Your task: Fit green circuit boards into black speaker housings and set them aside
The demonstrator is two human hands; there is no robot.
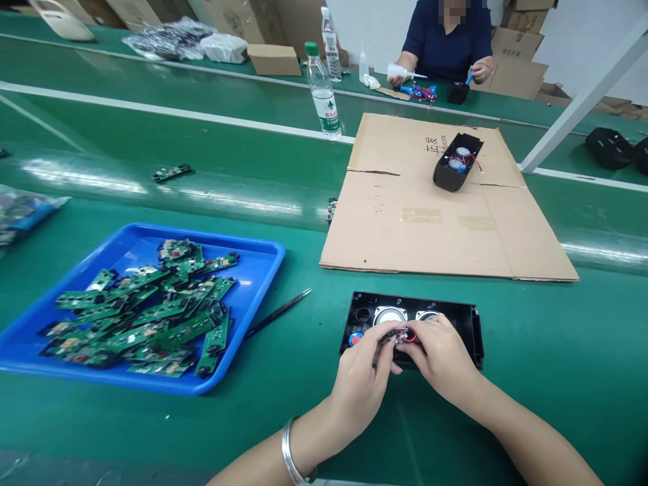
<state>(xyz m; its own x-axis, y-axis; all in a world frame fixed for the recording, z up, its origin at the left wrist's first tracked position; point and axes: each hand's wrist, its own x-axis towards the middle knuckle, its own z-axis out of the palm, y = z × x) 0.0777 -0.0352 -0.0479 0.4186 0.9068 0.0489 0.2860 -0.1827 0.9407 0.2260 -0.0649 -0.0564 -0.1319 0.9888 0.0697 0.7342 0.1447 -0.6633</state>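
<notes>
My left hand (362, 374), with a silver bangle at the wrist, is closed on a small circuit board (392, 333). My right hand (445, 354) meets it there, its fingers pinched at red wires (410, 335) by the board's end. Fingers cover much of the board, so the exact join is hidden. Right beneath both hands lies a black speaker housing (468, 331) with two round speakers (391, 315) in it. A blue-wrapped part (356, 338) shows at its left end.
A blue tray (273, 260) of several green circuit boards stands left, with tweezers (278, 314) beside it. Flattened cardboard (430, 243) bears another speaker housing (450, 172). Beyond are a conveyor belt (243, 192) carrying a loose board (172, 173), water bottles (324, 101) and a co-worker (445, 40).
</notes>
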